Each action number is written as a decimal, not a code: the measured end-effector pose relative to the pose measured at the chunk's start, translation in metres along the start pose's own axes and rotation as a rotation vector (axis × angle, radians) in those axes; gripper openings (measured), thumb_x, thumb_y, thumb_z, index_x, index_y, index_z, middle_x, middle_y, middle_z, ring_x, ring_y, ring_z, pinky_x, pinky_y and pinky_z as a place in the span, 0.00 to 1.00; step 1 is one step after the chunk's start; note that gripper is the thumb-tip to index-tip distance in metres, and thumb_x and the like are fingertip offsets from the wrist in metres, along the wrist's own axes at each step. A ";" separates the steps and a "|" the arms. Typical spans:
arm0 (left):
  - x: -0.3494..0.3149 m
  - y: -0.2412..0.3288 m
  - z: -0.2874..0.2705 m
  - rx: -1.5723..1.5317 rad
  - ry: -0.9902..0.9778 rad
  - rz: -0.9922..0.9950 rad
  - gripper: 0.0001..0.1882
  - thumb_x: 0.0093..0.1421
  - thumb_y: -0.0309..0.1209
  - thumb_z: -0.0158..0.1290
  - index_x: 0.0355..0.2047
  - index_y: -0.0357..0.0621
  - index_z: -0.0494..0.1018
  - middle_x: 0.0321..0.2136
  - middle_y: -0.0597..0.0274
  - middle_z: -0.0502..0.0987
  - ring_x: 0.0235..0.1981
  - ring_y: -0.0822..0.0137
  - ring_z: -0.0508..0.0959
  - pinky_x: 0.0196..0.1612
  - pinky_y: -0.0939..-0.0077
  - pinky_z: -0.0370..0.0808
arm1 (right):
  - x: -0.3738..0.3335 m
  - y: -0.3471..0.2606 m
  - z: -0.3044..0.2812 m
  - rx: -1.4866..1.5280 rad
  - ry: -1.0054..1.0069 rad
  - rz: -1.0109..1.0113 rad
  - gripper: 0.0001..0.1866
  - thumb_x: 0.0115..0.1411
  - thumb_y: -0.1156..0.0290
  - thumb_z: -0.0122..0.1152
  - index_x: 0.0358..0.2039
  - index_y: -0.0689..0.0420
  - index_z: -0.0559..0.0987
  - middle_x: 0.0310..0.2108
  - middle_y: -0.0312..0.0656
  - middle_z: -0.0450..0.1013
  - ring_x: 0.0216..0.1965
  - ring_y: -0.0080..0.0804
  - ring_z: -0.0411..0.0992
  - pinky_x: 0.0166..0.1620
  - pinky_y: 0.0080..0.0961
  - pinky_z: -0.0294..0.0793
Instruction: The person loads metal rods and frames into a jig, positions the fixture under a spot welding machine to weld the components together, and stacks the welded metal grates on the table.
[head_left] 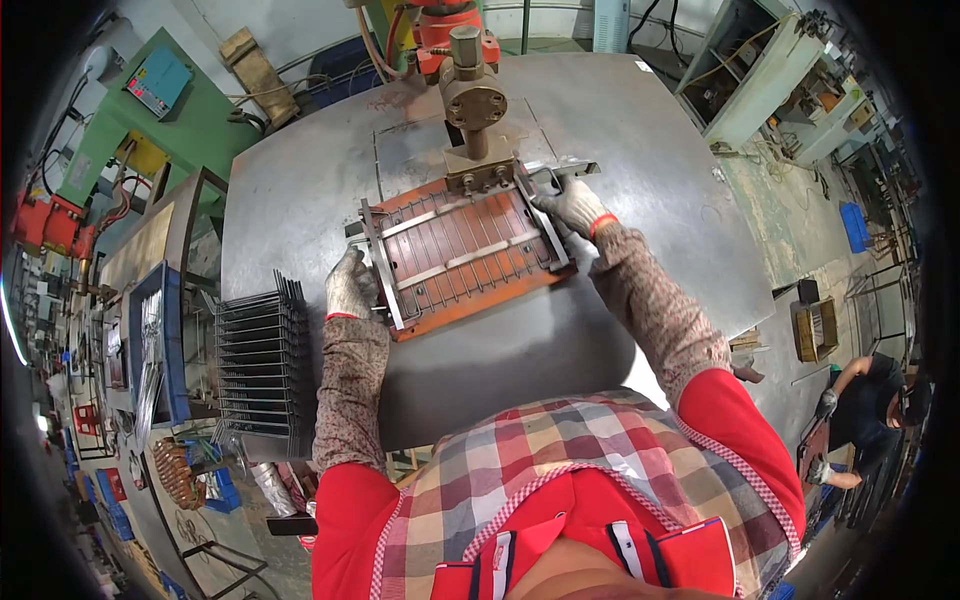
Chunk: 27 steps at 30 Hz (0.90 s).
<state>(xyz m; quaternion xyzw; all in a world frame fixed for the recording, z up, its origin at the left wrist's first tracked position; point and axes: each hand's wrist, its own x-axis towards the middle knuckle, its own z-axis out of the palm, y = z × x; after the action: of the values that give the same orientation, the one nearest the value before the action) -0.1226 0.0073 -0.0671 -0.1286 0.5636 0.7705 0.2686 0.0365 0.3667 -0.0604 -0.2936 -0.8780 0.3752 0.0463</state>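
A red-brown jig board lies tilted on the metal table, under the brass-coloured head of a spot welder. On it sits a wire rack of thin parallel rods, crossed by two flat metal strips. The welder's lower block is over the board's far edge. My left hand, in a grey-white knit glove, is closed at the jig's left side; its fingertips are partly hidden. My right hand, gloved alike, is closed round the metal bar at the jig's far right corner.
A stack of dark wire racks stands at the table's left edge. Left of it is a blue bin holding metal rods. A green machine stands at the far left. At the lower right, another person handles a flat piece.
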 end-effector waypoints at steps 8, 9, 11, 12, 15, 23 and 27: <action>-0.038 -0.059 0.066 -0.511 -0.034 0.020 0.20 0.61 0.51 0.45 0.38 0.48 0.71 0.29 0.67 0.72 0.32 0.69 0.72 0.34 0.70 0.70 | -0.004 -0.029 0.012 -0.050 0.321 -0.219 0.42 0.48 0.54 0.67 0.59 0.58 0.59 0.54 0.57 0.65 0.55 0.48 0.66 0.55 0.35 0.67; -0.046 -0.100 0.065 -0.462 -0.154 0.059 0.20 0.61 0.49 0.47 0.42 0.46 0.71 0.36 0.64 0.74 0.35 0.67 0.73 0.39 0.71 0.71 | -0.010 -0.032 0.015 -0.066 0.284 -0.220 0.42 0.49 0.53 0.66 0.60 0.57 0.59 0.54 0.57 0.65 0.55 0.49 0.65 0.55 0.36 0.67; -0.104 -0.124 0.094 -0.306 -0.274 -0.151 0.17 0.60 0.40 0.52 0.46 0.45 0.70 0.41 0.62 0.75 0.42 0.66 0.74 0.46 0.68 0.71 | -0.020 -0.030 0.017 -0.098 0.261 -0.243 0.44 0.48 0.52 0.67 0.60 0.56 0.59 0.54 0.57 0.64 0.54 0.51 0.66 0.54 0.37 0.67; -0.125 -0.123 0.102 -0.160 -0.435 -0.370 0.17 0.61 0.38 0.52 0.47 0.44 0.70 0.41 0.61 0.75 0.43 0.66 0.74 0.46 0.68 0.72 | -0.024 -0.035 0.012 -0.146 0.189 -0.118 0.45 0.48 0.51 0.66 0.60 0.58 0.58 0.55 0.56 0.64 0.55 0.50 0.64 0.55 0.37 0.66; -0.147 -0.098 0.111 0.479 -0.913 0.153 0.19 0.59 0.37 0.55 0.48 0.42 0.70 0.38 0.61 0.75 0.39 0.67 0.74 0.45 0.71 0.72 | -0.024 -0.019 0.006 -0.148 0.065 0.012 0.47 0.47 0.47 0.66 0.60 0.60 0.57 0.55 0.56 0.63 0.55 0.50 0.64 0.56 0.37 0.66; -0.018 0.002 0.051 1.047 0.239 0.778 0.38 0.53 0.44 0.57 0.59 0.36 0.57 0.55 0.39 0.65 0.56 0.47 0.66 0.56 0.62 0.65 | -0.028 0.023 0.009 0.037 0.315 0.080 0.47 0.47 0.48 0.66 0.58 0.65 0.58 0.48 0.61 0.70 0.49 0.53 0.70 0.53 0.37 0.68; -0.013 -0.018 0.041 1.034 0.152 0.438 0.45 0.46 0.47 0.60 0.59 0.36 0.57 0.47 0.38 0.71 0.50 0.47 0.72 0.52 0.62 0.68 | -0.040 0.016 -0.003 0.065 0.197 0.133 0.44 0.48 0.52 0.65 0.59 0.63 0.58 0.45 0.59 0.72 0.47 0.51 0.72 0.51 0.36 0.70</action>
<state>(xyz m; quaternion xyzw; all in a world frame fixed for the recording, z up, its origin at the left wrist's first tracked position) -0.0976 0.0457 -0.0610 0.0845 0.8990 0.4204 0.0890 0.0780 0.3553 -0.0630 -0.3852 -0.8351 0.3750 0.1169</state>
